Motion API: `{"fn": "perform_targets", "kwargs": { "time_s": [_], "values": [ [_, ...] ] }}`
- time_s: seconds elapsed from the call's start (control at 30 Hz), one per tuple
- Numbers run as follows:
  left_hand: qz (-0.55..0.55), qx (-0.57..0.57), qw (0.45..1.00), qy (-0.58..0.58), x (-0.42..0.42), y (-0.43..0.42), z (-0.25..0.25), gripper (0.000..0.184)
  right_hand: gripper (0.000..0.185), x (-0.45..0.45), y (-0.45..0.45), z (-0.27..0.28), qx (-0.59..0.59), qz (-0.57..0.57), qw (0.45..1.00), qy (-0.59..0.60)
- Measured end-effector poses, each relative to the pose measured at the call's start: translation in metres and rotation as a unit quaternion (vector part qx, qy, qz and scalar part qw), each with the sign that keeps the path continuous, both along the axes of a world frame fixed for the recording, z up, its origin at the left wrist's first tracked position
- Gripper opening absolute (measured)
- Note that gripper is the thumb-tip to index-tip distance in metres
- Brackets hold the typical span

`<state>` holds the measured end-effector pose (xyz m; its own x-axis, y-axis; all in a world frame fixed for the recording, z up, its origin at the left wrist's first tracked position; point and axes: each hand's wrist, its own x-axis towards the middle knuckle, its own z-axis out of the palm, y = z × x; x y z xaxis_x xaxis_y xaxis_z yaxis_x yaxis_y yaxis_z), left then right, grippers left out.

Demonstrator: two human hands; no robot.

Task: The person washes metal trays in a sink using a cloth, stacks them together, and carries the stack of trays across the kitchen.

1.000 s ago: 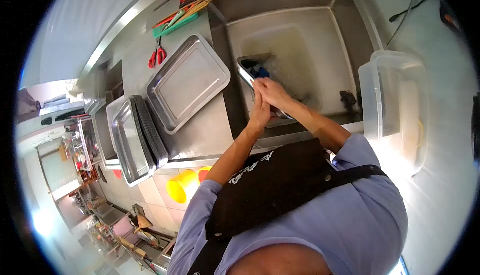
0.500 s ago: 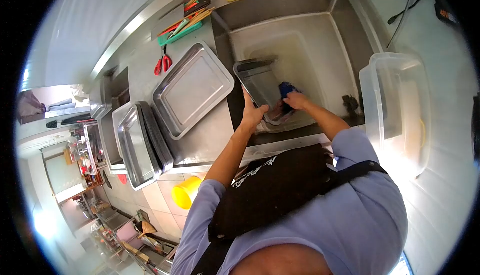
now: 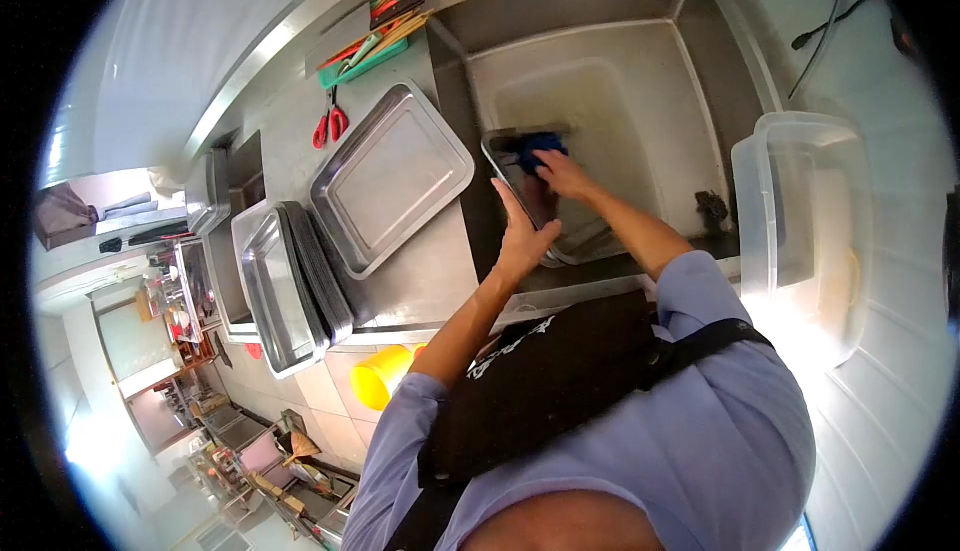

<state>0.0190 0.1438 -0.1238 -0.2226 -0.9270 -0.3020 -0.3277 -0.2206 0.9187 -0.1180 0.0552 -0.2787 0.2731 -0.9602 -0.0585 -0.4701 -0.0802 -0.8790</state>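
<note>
My left hand (image 3: 524,238) grips the near-left rim of a metal tray (image 3: 540,196) that lies tilted in the sink (image 3: 640,71), partly in shallow cloudy water. My right hand (image 3: 563,173) presses a dark blue cloth (image 3: 541,149) against the inside of the tray, near its far end. Part of the cloth is hidden under the fingers. To the left, a rectangular metal tray (image 3: 392,179) rests on the steel counter.
A stack of metal trays (image 3: 283,291) stands at the counter's left. Red-handled scissors (image 3: 330,127) lie by a green basket (image 3: 362,65) of utensils. A clear plastic bin (image 3: 808,241) is right of the sink; a yellow bucket (image 3: 378,376) is below the counter.
My hands were together at the tray's rim, then parted. Since then my right hand has moved the blue cloth from the tray's near right part to its far end. My left hand stays at the rim.
</note>
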Motion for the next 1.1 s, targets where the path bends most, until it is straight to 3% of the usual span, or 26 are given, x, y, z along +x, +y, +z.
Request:
{"fn": "perform_targets", "kwargs": {
  "time_s": [0.03, 0.13, 0.17, 0.27, 0.3, 0.4, 0.43, 0.5, 0.57, 0.6, 0.63, 0.67, 0.7, 0.8, 0.87, 0.9, 1.0, 1.1],
  "values": [
    [-0.010, -0.081, 0.996, -0.022, -0.002, 0.005, -0.003, 0.097, 0.043, -0.011, 0.007, -0.018, 0.052, -0.011, 0.997, 0.064],
    [-0.100, -0.038, 0.993, -0.051, -0.005, 0.004, 0.036, 0.087, 0.042, -0.053, 0.030, -0.043, 0.142, 0.006, 0.965, 0.221],
    [-0.165, -0.022, 0.986, -0.033, 0.000, 0.001, 0.046, 0.080, 0.042, -0.064, 0.034, -0.051, 0.184, 0.012, 0.957, 0.225],
    [-0.317, -0.046, 0.932, -0.169, 0.001, -0.007, 0.074, 0.079, 0.038, -0.095, 0.052, -0.070, 0.233, 0.064, 0.931, 0.272],
    [-0.345, -0.026, 0.897, -0.275, -0.005, -0.011, 0.079, 0.072, 0.037, -0.098, 0.055, -0.067, 0.233, 0.086, 0.924, 0.292],
    [-0.250, -0.263, 0.845, -0.393, -0.005, -0.013, 0.060, 0.060, 0.033, -0.095, 0.052, -0.027, 0.283, 0.108, 0.885, 0.354],
    [-0.234, -0.301, 0.823, -0.421, -0.008, -0.015, 0.064, 0.048, 0.034, -0.097, 0.052, -0.021, 0.266, 0.157, 0.876, 0.371],
    [-0.252, -0.387, 0.797, -0.390, -0.012, -0.026, 0.072, 0.047, 0.038, -0.102, 0.057, -0.011, 0.232, 0.261, 0.846, 0.402],
    [-0.284, -0.466, 0.762, -0.350, -0.016, -0.040, 0.079, 0.042, 0.040, -0.106, 0.047, -0.081, 0.221, 0.328, 0.829, 0.397],
    [-0.301, -0.468, 0.761, -0.335, -0.017, -0.047, 0.079, 0.040, 0.041, -0.107, 0.041, -0.085, 0.214, 0.360, 0.819, 0.393],
    [-0.319, -0.468, 0.760, -0.318, -0.019, -0.052, 0.079, 0.039, 0.038, -0.115, 0.041, -0.088, 0.296, 0.241, 0.886, 0.262],
    [-0.339, -0.468, 0.759, -0.300, -0.022, -0.055, 0.079, 0.038, 0.035, -0.127, 0.042, -0.091, 0.367, 0.111, 0.916, 0.117],
    [-0.317, -0.503, 0.759, -0.266, -0.025, -0.059, 0.090, 0.036, 0.033, -0.138, 0.045, -0.077, 0.421, -0.025, 0.906, -0.033],
    [-0.215, -0.410, 0.852, -0.244, -0.027, -0.061, 0.113, 0.033, 0.035, -0.139, 0.047, 0.024, 0.412, -0.221, 0.842, -0.270],
    [-0.115, -0.397, 0.872, -0.262, -0.028, -0.062, 0.135, 0.036, 0.033, -0.154, 0.038, 0.034, 0.403, -0.178, 0.800, -0.407],
    [-0.082, -0.372, 0.882, -0.279, -0.026, -0.061, 0.151, 0.036, 0.036, -0.160, 0.034, 0.036, 0.407, -0.176, 0.825, -0.349],
    [-0.009, -0.291, 0.915, -0.279, 0.001, -0.060, 0.173, 0.038, 0.036, -0.165, 0.023, 0.049, 0.380, -0.155, 0.834, -0.368],
    [0.066, -0.154, 0.964, -0.208, 0.034, -0.053, 0.201, 0.038, 0.031, -0.158, 0.029, 0.031, 0.400, -0.214, 0.792, -0.409]
  ]
}}
